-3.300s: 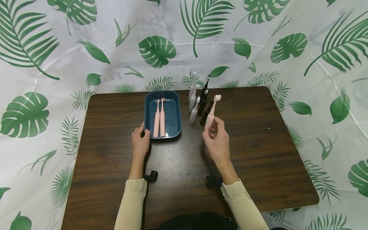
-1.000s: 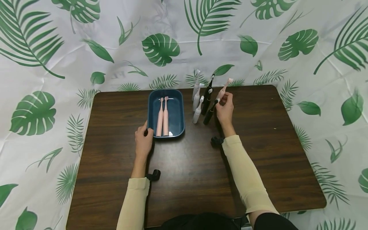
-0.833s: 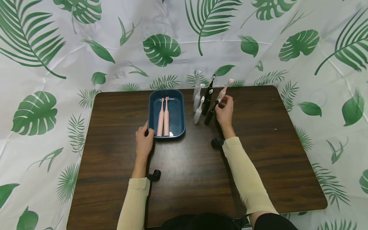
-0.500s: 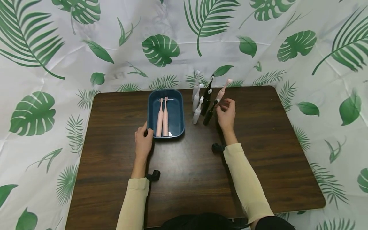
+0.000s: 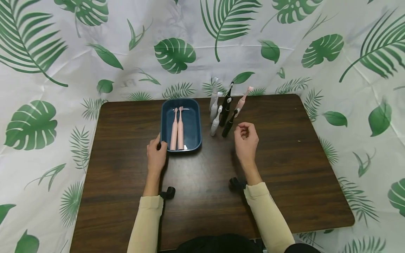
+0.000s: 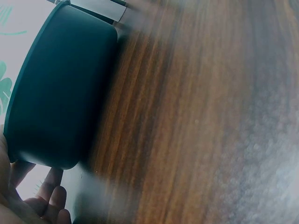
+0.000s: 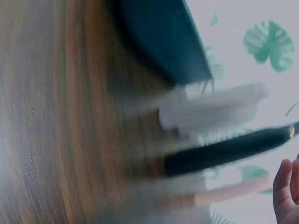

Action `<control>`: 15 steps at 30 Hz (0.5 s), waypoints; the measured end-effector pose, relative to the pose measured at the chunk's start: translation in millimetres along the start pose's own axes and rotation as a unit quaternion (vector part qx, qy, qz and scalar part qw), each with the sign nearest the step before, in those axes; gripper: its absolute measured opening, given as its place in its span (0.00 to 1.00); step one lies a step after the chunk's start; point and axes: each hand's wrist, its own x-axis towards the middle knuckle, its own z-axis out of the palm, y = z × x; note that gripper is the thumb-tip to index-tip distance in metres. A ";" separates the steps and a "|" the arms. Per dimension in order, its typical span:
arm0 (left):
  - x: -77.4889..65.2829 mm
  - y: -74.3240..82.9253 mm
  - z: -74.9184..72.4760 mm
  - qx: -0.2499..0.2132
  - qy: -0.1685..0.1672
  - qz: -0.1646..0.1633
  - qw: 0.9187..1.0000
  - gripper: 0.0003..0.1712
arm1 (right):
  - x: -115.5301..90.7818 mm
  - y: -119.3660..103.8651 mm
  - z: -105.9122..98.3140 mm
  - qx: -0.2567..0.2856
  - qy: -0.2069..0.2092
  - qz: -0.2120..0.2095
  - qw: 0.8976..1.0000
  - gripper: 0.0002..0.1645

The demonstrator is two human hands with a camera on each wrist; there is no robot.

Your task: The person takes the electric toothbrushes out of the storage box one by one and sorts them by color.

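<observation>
My left hand grips the near left corner of a blue tray, thumb at the rim; in the left wrist view, fingers curl under the tray's end. Two pink electric toothbrushes lie side by side in the tray, a left one and a right one. Holding nothing, my right hand hovers with loosely bent fingers just in front of the upright toothbrushes. One pink toothbrush stands at the right of that group, partly behind a black toothbrush. The right wrist view shows them blurred.
White toothbrushes stand in a row left of the black ones, close to the tray's right side. Everything sits on a dark wooden table. A leaf-printed cloth hangs behind its back edge.
My right hand carried the pink toothbrush to the back right of the group, stood it there and let go. It has since drawn back toward me. The left hand stays on the tray.
</observation>
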 end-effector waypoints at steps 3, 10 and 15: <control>0.5 0.0 -0.8 0.002 0.000 0.003 1.000 0.33 | -10.7 -14.0 7.9 0.015 -0.019 -0.014 1.000 0.06; -0.7 -0.6 -1.1 -0.003 0.001 0.001 1.000 0.33 | -30.5 -42.6 33.2 0.036 -0.081 -0.057 0.994 0.06; -1.3 0.6 -0.8 -0.003 0.000 -0.003 1.000 0.33 | -37.3 -50.3 53.5 0.036 -0.118 -0.072 0.990 0.08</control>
